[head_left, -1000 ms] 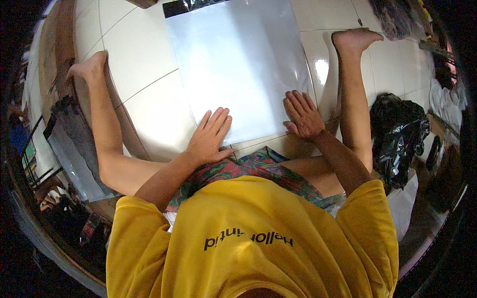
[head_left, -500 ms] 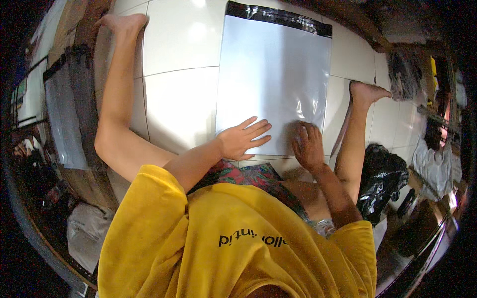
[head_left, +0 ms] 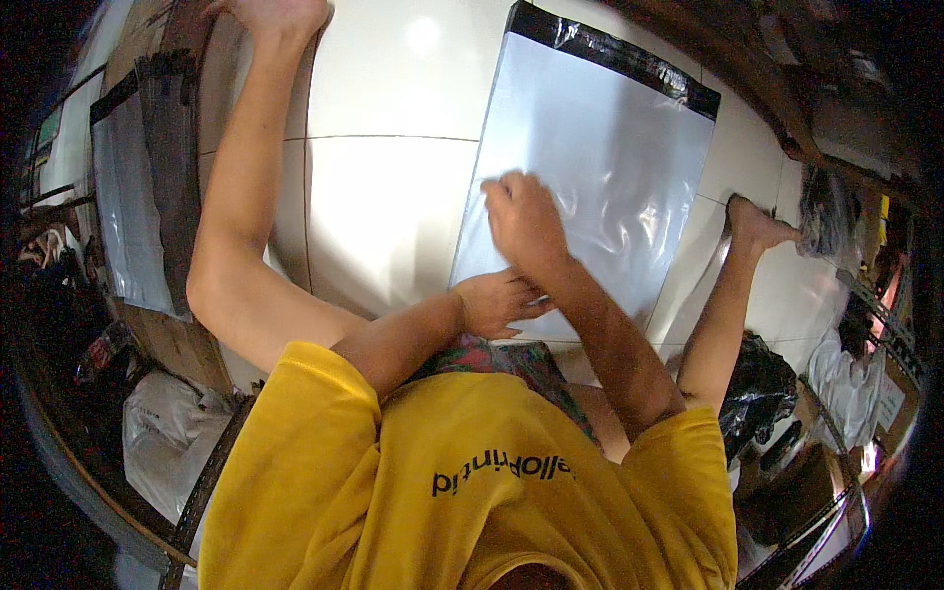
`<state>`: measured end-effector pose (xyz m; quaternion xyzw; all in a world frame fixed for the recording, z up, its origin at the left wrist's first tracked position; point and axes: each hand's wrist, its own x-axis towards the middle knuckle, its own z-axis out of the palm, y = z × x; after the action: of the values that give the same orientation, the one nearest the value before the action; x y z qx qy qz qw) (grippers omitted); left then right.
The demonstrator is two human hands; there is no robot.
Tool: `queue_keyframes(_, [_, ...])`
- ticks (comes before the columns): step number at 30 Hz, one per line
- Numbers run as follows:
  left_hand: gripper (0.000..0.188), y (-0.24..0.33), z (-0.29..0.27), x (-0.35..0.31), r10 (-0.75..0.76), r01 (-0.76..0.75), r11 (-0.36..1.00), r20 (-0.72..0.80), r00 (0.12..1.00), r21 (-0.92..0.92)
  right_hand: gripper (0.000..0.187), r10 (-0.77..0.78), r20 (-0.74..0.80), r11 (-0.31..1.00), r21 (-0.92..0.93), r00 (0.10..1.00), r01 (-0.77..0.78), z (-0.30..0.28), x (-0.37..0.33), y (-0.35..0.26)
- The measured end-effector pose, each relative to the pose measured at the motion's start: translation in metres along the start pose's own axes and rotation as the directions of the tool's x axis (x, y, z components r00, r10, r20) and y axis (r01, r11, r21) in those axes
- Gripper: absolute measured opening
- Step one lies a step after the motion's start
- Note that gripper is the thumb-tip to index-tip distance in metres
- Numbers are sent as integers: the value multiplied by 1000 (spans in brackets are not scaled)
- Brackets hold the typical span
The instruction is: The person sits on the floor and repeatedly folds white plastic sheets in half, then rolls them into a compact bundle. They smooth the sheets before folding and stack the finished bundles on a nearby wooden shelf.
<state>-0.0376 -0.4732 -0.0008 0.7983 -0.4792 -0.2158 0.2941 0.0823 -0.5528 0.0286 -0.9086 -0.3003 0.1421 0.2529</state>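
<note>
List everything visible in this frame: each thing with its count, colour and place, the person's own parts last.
mailer bag: one, white-grey plastic with a black strip along its far edge, flat on the floor between the legs
floor tiles: glossy cream, under the bag
flat bags: a stack, pale with dark edges, leaning at far left
white sack: one, lower left
black plastic bag: one, by the right leg
yellow shirt: one, worn by the person, bottom centre
legs: two, bare, spread either side of the bag
left hand: at the bag's near edge
right hand: pressed on the bag, fingers curled
</note>
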Motion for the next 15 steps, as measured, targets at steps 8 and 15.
queue_keyframes(8, [89, 2, -7, 0, 13, 0, 991, -94, 995, 130, 24, -159, -180, 963, -244, 971, 113, -48, 144, 45])
queue_keyframes(15, [82, 1, 11, -1, -53, 55, 998, -127, 990, 15, 57, -556, 306, 829, 136, 773, 543, -35, 41, 12])
